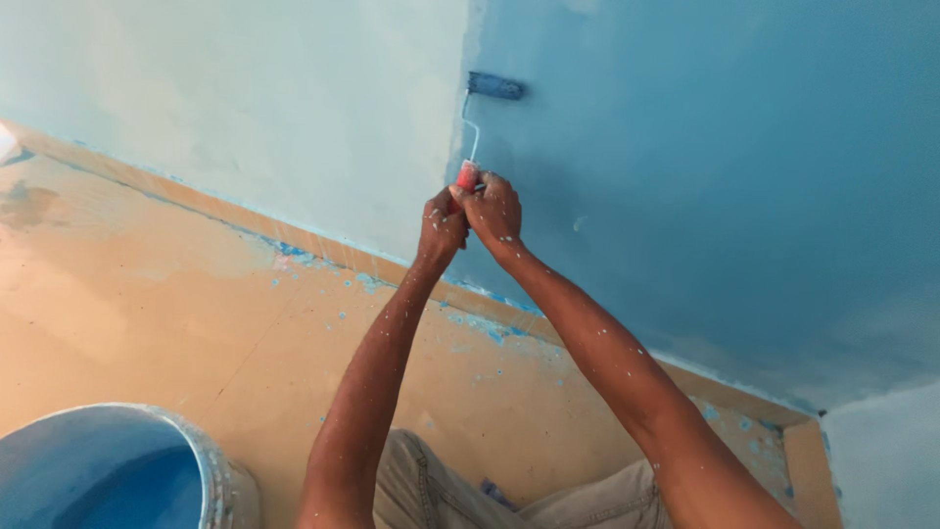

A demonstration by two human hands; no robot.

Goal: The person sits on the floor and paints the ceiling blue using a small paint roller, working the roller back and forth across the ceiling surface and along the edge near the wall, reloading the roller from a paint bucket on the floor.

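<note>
- Clearly, from the head camera, both hands are clamped round 1 red roller handle (466,177): the left hand (442,227) sits just below and beside the right hand (493,209), fingers closed tight on it.
- Up the thin wire frame, the paint roller (494,86) lies pressed flat on the wall (705,176), right at the edge where fresh blue meets the pale unpainted part.
- To my eye, doing this stroke well means even pressure from both wrists and a straight line, overlapping the wet edge.
- Down at the lower left, the paint bucket (211,460) stands on the spattered floor (147,294), well apart from the hands.
</note>
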